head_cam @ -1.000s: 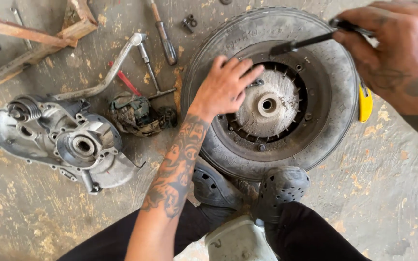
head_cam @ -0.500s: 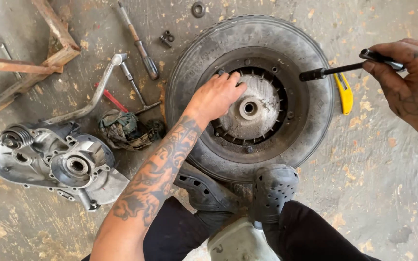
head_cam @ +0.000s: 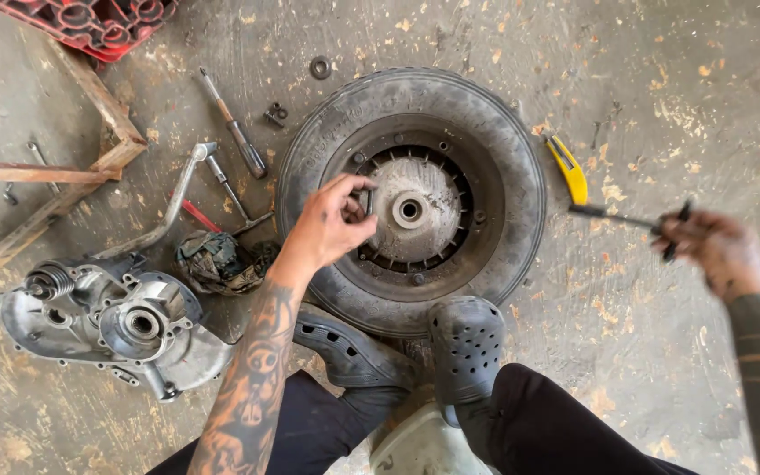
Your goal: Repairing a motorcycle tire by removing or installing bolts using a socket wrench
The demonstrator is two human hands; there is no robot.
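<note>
Left hand [head_cam: 332, 220] pinches at the hub [head_cam: 415, 211] in the wheel [head_cam: 411, 198], right hand [head_cam: 714, 251] clenched on a slim tool [head_cam: 626, 218] well off to the side; hub not yet out.

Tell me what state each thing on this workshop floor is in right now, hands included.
Wheel: flat on the floor, hub up.
Left hand: fingertips pinched at the hub's edge.
Right hand: grip closed on a thin dark tool, off the wheel.
Engine casing: lying open, detached.
Screwdriver: lying loose.
Yellow tool: lying beside the tyre.
Rag: crumpled.
</note>
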